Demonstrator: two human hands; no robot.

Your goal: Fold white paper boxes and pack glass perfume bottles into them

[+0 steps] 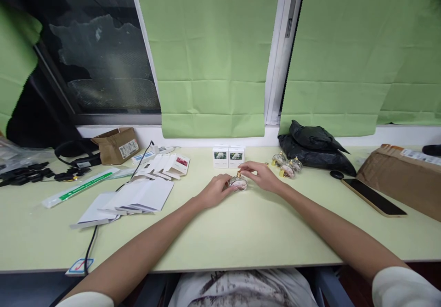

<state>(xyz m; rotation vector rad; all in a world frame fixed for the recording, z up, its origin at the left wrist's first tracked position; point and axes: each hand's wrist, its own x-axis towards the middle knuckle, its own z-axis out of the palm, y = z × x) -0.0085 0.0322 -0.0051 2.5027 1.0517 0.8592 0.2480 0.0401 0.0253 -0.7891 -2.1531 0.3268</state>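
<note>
A small round glass perfume bottle (240, 184) with a pinkish pattern and a gold neck stands on the table in front of me. My left hand (215, 190) is closed on its left side, thumb along the front. From the right, my right hand (261, 175) reaches over with its thumb and fingertips at the gold top. Whether a separate cap is between those fingers is too small to tell. Just behind are two white boxes (220, 157) with green and white flower pictures, side by side. Several similar bottles (287, 169) with gold tops lie to the right.
Flattened white cartons (144, 196) and more folded boxes (168, 165) lie on the left, crossed by a black cable (92, 242). Farther back is an open brown box (117, 147). On the right are black plastic bags (312, 148), a phone (374, 197) and a large cardboard box (403, 178).
</note>
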